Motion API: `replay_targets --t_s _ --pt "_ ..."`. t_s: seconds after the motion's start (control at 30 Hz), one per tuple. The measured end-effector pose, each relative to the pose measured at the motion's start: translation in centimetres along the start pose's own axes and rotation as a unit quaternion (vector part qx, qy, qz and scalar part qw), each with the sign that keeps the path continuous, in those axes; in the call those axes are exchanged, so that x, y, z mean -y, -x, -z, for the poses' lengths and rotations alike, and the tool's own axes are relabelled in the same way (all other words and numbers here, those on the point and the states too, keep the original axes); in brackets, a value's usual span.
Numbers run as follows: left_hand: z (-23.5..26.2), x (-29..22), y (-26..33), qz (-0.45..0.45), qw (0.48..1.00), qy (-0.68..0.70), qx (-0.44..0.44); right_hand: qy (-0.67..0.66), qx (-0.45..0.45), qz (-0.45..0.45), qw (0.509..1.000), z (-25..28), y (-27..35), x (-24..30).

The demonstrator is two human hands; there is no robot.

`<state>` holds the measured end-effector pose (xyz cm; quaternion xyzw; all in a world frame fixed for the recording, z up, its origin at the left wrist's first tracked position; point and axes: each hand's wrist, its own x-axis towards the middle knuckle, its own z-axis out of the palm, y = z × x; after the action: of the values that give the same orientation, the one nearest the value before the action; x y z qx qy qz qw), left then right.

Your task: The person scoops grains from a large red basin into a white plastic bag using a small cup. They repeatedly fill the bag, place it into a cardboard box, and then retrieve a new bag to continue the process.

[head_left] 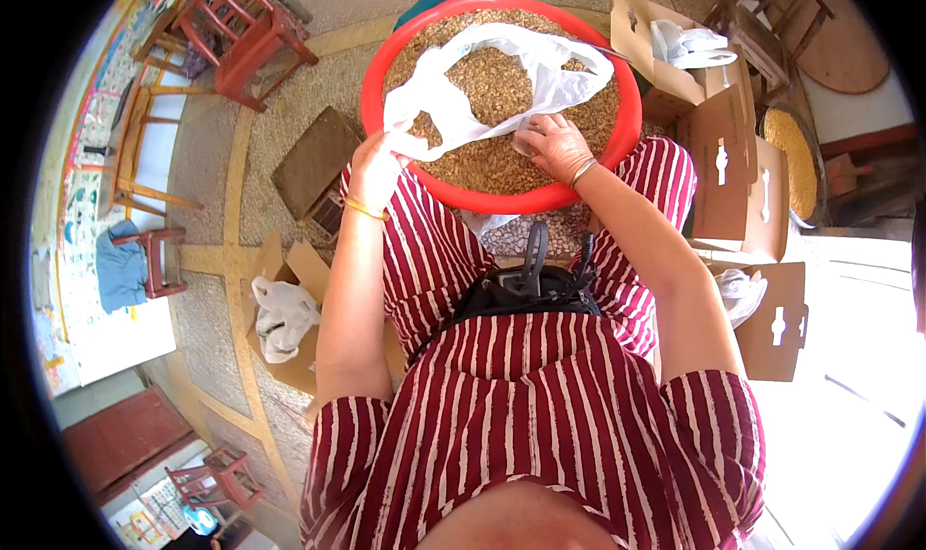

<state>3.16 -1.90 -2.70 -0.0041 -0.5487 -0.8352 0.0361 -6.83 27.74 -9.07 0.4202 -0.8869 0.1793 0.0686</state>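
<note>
A wide red basin [632, 106] full of brown grain [487, 82] stands before me between my knees. Over the grain lies a white plastic bag [569, 87], its mouth spread wide so that grain shows through the opening. My left hand [376, 169], at the basin's left rim, pinches the near left edge of the bag. Inside the basin's near right part, my right hand [559, 150] is closed round a small clear cup [526, 137] low over the grain, beside the bag's near edge. The cup's contents cannot be made out.
Open cardboard boxes [719, 164] line my right side, some with white plastic bags [690, 43] inside. Another box [299, 261] with a white bag [285, 318] stands left. A low wooden stool [316, 164] is left of the basin; a round tray of yellow grain [791, 164] is far right.
</note>
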Motion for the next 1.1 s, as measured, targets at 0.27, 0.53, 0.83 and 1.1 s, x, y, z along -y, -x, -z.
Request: replay_targets --t_s 0.27,0.53,0.83,1.1 --pt "-0.2 1.0 -0.7 -0.022 0.994 0.106 -0.018 -0.139 -0.002 -0.212 0.967 -0.5 0.3 -3.5" --pt "0.4 1.1 -0.6 -0.012 0.993 0.115 -0.022 -0.01 0.012 -0.254 0.967 -2.8 1.4 -3.6" --pt "0.3 0.7 -0.7 -0.003 0.995 0.096 -0.03 -0.114 0.109 -0.243 0.957 -3.4 1.4 -3.9" --pt "0.5 0.9 -0.3 -0.002 0.989 0.142 -0.048 -0.385 0.144 -0.387 0.826 0.3 0.7 -3.8"
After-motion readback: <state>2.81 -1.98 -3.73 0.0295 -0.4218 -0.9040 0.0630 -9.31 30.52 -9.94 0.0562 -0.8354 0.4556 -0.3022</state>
